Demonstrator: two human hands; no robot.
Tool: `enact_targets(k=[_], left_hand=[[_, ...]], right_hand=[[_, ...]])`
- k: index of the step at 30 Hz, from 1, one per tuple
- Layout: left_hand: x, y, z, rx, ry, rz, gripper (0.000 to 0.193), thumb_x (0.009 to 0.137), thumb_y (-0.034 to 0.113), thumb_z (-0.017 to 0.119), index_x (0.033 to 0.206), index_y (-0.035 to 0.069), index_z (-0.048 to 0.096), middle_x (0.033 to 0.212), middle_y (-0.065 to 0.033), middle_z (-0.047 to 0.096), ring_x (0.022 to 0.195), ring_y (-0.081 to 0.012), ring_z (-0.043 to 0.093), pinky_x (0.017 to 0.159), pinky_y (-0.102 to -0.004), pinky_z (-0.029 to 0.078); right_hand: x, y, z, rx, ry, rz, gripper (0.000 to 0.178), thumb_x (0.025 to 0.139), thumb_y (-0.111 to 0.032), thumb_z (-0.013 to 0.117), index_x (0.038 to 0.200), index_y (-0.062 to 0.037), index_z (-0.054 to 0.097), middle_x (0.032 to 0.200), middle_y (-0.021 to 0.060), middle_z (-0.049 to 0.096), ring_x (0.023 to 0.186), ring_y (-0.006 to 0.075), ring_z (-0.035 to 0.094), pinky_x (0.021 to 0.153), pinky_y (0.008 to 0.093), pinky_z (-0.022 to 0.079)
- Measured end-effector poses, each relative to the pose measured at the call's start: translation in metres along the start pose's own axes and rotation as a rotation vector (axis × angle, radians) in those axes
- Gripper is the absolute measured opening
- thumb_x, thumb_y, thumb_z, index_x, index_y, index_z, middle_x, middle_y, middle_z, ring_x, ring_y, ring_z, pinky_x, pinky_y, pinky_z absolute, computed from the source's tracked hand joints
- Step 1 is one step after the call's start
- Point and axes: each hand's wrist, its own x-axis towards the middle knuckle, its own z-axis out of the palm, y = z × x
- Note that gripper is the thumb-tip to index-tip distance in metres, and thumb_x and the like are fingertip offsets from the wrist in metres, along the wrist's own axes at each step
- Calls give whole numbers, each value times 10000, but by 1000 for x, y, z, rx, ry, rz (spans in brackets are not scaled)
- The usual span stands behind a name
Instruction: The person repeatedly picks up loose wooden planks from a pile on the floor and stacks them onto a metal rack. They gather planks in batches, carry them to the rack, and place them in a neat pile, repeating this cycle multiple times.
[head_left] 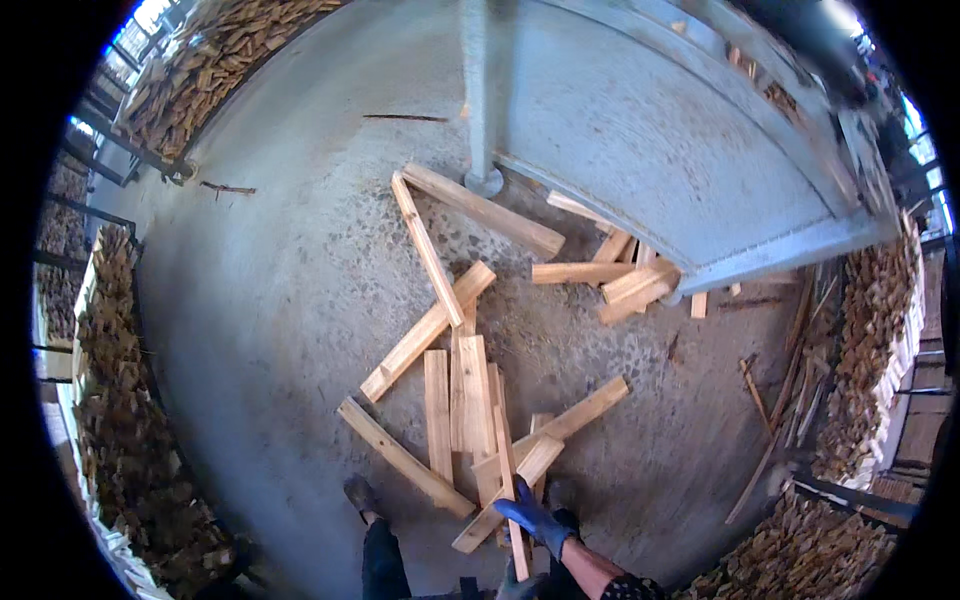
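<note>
My right hand [535, 516], in a blue glove, is closed round the middle of a narrow wooden strip [505, 455]. At the lower edge of the view my left hand [517, 585], in a darker glove and partly cut off, grips the strip's near end. Beneath the strip lies a loose heap of sawn wood pieces on the floor. A thick short piece [540, 460] crosses under it, and a longer piece [590, 405] slants to the right. Upright-lying pieces, among them a pale plank [478, 390] and a shorter plank [437, 410], lie just left of it.
A blue-grey metal table [660, 130] with a leg [478, 120] stands ahead on the right. More wood pieces [635, 285] lie under its edge. Stacked wood piles [110, 400] line the left, with another pile [870, 350] at right. Thin sticks [790, 370] lie nearby.
</note>
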Motion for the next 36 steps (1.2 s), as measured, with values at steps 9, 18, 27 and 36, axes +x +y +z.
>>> enact_targets(k=[9, 18, 27, 36], left_hand=[[76, 340, -108, -69, -317, 453, 620, 845, 146, 649, 1377, 127, 331, 998, -87, 579, 799, -164, 595, 650, -292, 500], [-10, 224, -256, -311, -135, 515, 438, 845, 119, 642, 1227, 46, 440, 879, -94, 618, 699, -151, 594, 600, -290, 499], [-82, 84, -299, -71, -224, 60, 367, 894, 67, 582, 1255, 21, 540, 1227, -121, 568, 1131, -252, 536, 941, -369, 455], [-117, 78, -300, -31, -26, -93, 318, 860, 136, 607, 1155, 44, 533, 815, -75, 565, 750, -201, 564, 711, -365, 490]], right_hand=[[225, -238, 48, 57, 265, -316, 885, 837, -293, 664, 1490, -88, 103, 1164, 124, 523, 878, 208, 566, 704, 327, 510], [214, -157, 252, -440, 67, -89, 925, 841, -336, 658, 1504, -104, 56, 1142, 155, 569, 948, 228, 592, 833, 335, 476], [105, -51, 312, -408, -2, 169, 961, 817, -422, 666, 1505, -94, 80, 1422, 173, 376, 1262, 270, 423, 1018, 319, 352], [62, -18, 324, -13, 104, 62, 907, 847, -382, 676, 1494, -79, 116, 1428, 124, 321, 1238, 215, 406, 1018, 316, 355]])
